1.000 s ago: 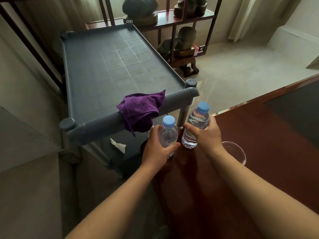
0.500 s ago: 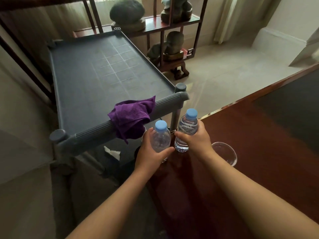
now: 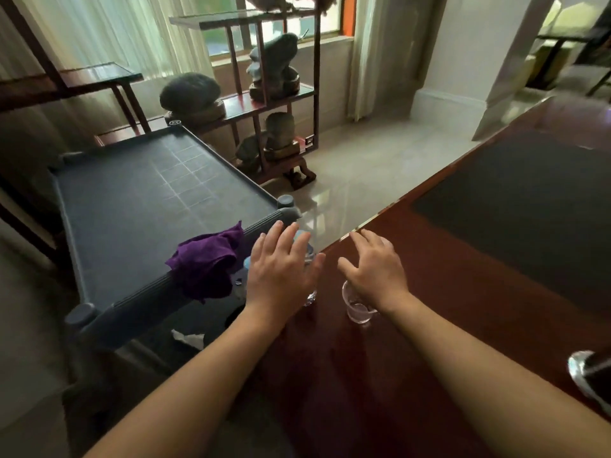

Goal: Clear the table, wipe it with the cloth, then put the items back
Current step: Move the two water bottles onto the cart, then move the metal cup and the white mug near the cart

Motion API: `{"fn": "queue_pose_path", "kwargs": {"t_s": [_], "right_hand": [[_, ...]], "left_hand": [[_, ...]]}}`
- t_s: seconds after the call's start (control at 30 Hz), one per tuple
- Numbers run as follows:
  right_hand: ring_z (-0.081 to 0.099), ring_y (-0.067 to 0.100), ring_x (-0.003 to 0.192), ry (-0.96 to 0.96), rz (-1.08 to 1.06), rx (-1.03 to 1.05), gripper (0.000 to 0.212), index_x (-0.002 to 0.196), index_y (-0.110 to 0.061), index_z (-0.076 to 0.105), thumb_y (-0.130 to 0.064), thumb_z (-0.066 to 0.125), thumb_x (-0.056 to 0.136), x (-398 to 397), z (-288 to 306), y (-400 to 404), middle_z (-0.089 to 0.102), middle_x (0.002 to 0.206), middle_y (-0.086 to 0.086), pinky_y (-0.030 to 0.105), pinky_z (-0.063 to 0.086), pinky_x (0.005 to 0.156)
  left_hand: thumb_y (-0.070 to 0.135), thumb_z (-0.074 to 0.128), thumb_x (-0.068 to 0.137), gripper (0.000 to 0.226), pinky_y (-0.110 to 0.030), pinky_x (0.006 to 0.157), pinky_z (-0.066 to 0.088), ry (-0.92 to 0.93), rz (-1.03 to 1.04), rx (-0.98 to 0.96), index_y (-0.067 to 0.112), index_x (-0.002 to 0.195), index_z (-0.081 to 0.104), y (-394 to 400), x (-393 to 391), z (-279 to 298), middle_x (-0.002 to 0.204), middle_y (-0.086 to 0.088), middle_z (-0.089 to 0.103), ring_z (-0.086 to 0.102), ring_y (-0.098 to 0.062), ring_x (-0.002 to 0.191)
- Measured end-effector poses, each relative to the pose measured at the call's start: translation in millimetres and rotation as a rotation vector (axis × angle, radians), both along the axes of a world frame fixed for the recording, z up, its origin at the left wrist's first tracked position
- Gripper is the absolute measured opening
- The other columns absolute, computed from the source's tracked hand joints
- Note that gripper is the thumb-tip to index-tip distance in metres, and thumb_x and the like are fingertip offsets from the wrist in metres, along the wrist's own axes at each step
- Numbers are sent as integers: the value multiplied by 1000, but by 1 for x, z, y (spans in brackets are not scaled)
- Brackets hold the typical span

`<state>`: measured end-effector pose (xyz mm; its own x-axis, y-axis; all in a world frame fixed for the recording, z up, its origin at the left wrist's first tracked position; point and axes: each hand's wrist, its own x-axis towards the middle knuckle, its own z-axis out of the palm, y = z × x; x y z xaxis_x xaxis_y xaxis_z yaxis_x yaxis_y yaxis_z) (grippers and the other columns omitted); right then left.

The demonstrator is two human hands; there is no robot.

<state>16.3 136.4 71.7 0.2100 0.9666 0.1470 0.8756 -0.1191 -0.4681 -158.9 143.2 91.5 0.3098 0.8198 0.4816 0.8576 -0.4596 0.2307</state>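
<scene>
My left hand [image 3: 281, 269] is open with fingers spread, hovering in front of a clear water bottle [image 3: 310, 294] with a blue cap at the near-left corner of the red-brown table [image 3: 463, 292]. The hand hides most of it. A sliver of a second blue cap [image 3: 246, 261] shows at the hand's left edge. My right hand [image 3: 373, 269] is open above a clear plastic cup [image 3: 358, 310] standing on the table. A purple cloth [image 3: 205, 262] hangs over the front rail of the grey cart [image 3: 132, 209], left of both hands.
A dark mat [image 3: 529, 209] covers the table's far right part. A shiny dark object [image 3: 588, 375] sits at the right edge. A wooden shelf [image 3: 281, 104] with stones stands behind the cart. White paper [image 3: 188, 338] lies on the cart's lower level.
Both hands have let go of the two bottles and opened. The right hand has shifted right to above the cup. The view has tilted upward.
</scene>
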Motion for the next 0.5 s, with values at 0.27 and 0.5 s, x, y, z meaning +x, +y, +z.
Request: {"fn": "queue_pose_path", "kwargs": {"t_s": [0.27, 0.5], "right_hand": [[23, 28, 147, -271, -241, 9, 61, 149, -22, 38, -48, 47, 94, 92, 35, -73, 32, 159, 7, 46, 16, 119], [22, 31, 147, -379, -499, -73, 60, 149, -22, 38, -47, 48, 95, 171, 40, -157, 33, 158, 7, 47, 13, 119]], "left_hand": [[58, 36, 95, 59, -50, 118, 16, 204, -224, -84, 22, 142, 43, -6, 120, 22, 152, -5, 40, 26, -28, 145], [57, 36, 96, 57, -49, 115, 20, 229, -503, -73, 22, 139, 46, -43, 226, 21, 148, -3, 45, 29, -28, 143]]}}
